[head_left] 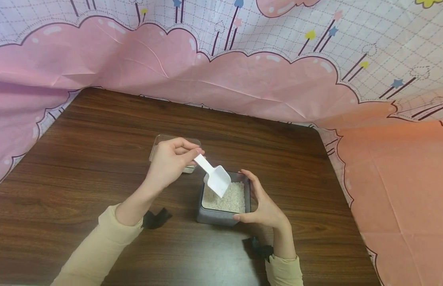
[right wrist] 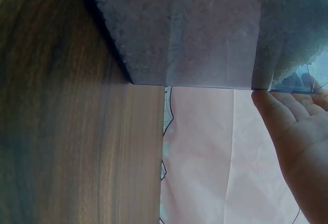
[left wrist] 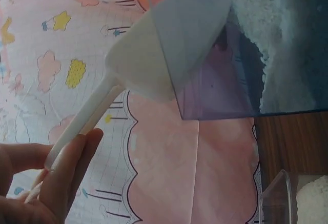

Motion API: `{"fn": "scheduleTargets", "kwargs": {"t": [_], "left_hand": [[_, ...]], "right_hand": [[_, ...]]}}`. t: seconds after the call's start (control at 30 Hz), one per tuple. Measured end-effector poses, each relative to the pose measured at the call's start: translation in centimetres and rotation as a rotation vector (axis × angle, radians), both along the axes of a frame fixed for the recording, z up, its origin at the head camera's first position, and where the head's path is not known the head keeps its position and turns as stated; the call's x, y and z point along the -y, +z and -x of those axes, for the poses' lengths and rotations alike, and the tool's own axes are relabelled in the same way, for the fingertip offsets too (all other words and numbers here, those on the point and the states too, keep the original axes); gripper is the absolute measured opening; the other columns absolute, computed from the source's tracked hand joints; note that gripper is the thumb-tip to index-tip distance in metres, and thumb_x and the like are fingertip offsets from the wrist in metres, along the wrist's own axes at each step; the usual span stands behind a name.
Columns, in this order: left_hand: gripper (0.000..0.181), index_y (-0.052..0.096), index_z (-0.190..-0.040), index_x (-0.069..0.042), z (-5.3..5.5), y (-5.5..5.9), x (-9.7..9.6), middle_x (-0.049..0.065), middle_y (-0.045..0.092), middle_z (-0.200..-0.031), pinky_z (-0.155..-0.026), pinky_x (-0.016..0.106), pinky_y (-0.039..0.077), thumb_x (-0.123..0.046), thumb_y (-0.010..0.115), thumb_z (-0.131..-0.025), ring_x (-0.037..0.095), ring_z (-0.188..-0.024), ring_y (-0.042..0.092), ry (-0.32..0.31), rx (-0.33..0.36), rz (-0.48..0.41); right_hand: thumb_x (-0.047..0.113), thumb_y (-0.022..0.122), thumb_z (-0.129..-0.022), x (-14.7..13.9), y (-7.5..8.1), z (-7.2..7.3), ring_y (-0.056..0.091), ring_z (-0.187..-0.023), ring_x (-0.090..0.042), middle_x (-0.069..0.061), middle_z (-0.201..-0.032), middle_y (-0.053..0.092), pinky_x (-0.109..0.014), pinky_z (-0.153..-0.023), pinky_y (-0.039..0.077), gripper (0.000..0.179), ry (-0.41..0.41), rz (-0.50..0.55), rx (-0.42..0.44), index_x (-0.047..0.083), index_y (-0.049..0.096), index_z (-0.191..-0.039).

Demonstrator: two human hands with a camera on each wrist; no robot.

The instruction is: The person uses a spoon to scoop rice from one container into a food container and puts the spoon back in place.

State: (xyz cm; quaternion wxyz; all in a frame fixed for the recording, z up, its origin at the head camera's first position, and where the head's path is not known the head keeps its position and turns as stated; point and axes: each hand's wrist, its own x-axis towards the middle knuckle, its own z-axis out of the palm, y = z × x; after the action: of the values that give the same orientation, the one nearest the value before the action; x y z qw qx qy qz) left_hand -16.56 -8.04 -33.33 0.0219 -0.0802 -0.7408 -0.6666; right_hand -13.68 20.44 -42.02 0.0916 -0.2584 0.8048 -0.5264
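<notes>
A white plastic scoop is pinched by its handle between the thumb and fingers of my left hand. Its blade slants down over a grey see-through box that holds white rice. From the left wrist view, part of the scoop shows through the box's wall, and the blade looks bare. My right hand grips the box at its right side, thumb at the near corner and fingers at the far one. In the right wrist view the rice shows through the box wall.
Behind my left hand stands a clear plastic container, partly hidden; white rice shows in it from the left wrist. Everything rests on a dark wooden table, with a patterned pink and white cloth hanging around its edges.
</notes>
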Motion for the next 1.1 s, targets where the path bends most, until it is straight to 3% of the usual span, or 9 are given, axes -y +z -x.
{"fn": "scheduleTargets", "kwargs": {"t": [0.2,0.33,0.43,0.6,0.83,1.1], "left_hand": [[0.009,0.072,-0.093,0.001,-0.5,-0.3,-1.2,0.013,0.075,-0.093,-0.054,0.016,0.056,-0.006,0.072,-0.088,0.022,-0.083,0.073,-0.034,-0.115,0.145],[0.005,0.072,-0.090,0.001,-0.9,-1.1,-1.8,0.014,0.075,-0.093,-0.052,0.014,0.051,-0.003,0.071,-0.088,0.027,-0.092,0.072,-0.058,-0.209,0.191],[0.004,0.072,-0.089,0.002,-0.9,-1.7,-2.1,0.015,0.074,-0.092,-0.055,0.014,0.053,-0.001,0.071,-0.087,0.028,-0.092,0.071,-0.064,-0.223,0.192],[0.007,0.073,-0.092,0.002,-0.7,-2.5,-2.0,0.015,0.075,-0.093,-0.057,0.017,0.058,-0.004,0.072,-0.088,0.025,-0.085,0.073,-0.022,-0.120,0.161],[0.013,0.069,-0.098,0.012,-0.1,-4.2,-1.5,0.025,0.071,-0.100,-0.073,0.028,0.063,0.002,0.068,-0.090,0.029,-0.089,0.072,-0.025,0.061,-0.067],[0.015,0.064,-0.103,0.018,0.0,-4.7,-1.6,0.031,0.068,-0.102,-0.076,0.029,0.062,0.008,0.061,-0.091,0.032,-0.093,0.071,-0.026,0.113,-0.202]], "right_hand": [[0.012,0.089,-0.066,-0.1,0.0,0.1,0.018,-0.145,-0.032,-0.016,-0.156,0.020,-0.065,-0.117,0.017,0.113,0.000,-0.001,-0.005,0.011,0.016,-0.153],[0.013,0.089,-0.066,-0.1,-0.1,0.1,0.018,-0.145,-0.032,-0.012,-0.157,0.021,-0.066,-0.116,0.017,0.113,-0.004,-0.009,-0.009,0.013,0.016,-0.153],[0.014,0.089,-0.066,-0.1,-0.1,0.1,0.018,-0.145,-0.032,-0.012,-0.157,0.021,-0.068,-0.116,0.017,0.113,-0.004,-0.015,-0.013,0.014,0.016,-0.153],[0.015,0.089,-0.066,-0.1,-0.1,0.1,0.017,-0.145,-0.032,-0.012,-0.157,0.021,-0.068,-0.115,0.017,0.113,-0.004,-0.016,-0.011,0.014,0.017,-0.153],[0.015,0.089,-0.066,-0.1,0.0,0.0,0.014,-0.146,-0.031,-0.007,-0.157,0.020,-0.069,-0.116,0.016,0.113,-0.005,-0.021,-0.005,0.019,0.017,-0.154],[0.014,0.088,-0.066,-0.1,0.1,0.0,0.015,-0.145,-0.031,-0.006,-0.157,0.020,-0.067,-0.116,0.016,0.113,-0.002,-0.015,-0.006,0.021,0.017,-0.153]]}}
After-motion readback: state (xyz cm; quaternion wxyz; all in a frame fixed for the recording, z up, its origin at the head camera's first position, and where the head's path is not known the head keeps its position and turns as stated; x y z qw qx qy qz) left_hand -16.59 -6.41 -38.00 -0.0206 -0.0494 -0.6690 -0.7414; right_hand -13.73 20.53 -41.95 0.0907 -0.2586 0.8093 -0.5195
